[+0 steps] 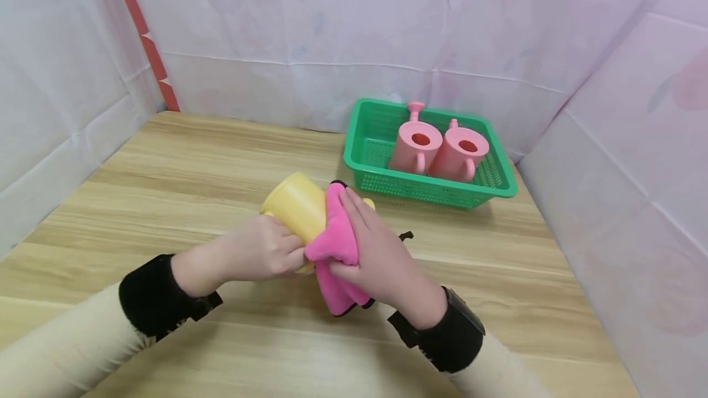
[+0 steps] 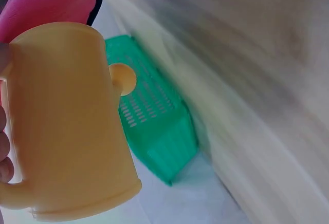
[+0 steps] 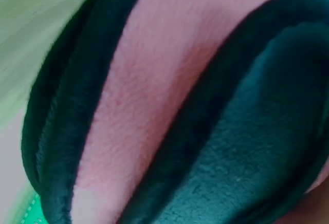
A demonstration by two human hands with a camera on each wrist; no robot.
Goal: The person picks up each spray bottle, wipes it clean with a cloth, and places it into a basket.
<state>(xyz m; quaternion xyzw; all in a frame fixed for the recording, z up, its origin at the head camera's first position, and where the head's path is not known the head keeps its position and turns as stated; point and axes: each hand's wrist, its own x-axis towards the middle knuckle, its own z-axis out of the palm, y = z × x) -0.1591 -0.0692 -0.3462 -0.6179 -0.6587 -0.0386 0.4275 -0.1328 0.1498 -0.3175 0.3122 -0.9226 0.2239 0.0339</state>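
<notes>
My left hand (image 1: 264,248) grips the handle of a yellow watering can (image 1: 301,201), which is tilted above the table. In the left wrist view the can's smooth body (image 2: 72,126) fills the left side, with fingers (image 2: 5,149) through its handle. A pink cloth with dark edging (image 1: 338,232) is held in my right hand (image 1: 381,257) against the can's far end. That cloth (image 3: 149,90) covers most of the right wrist view, so the right fingertips are hidden there. The can's spout is mostly behind the right hand and the cloth.
A green plastic basket (image 1: 365,174) stands at the back right of the wooden table (image 1: 221,158). Two pink watering cans, one on the left (image 1: 412,146) and one on the right (image 1: 456,152), stand inside it. Pale sheets (image 1: 310,29) hang behind and at both sides.
</notes>
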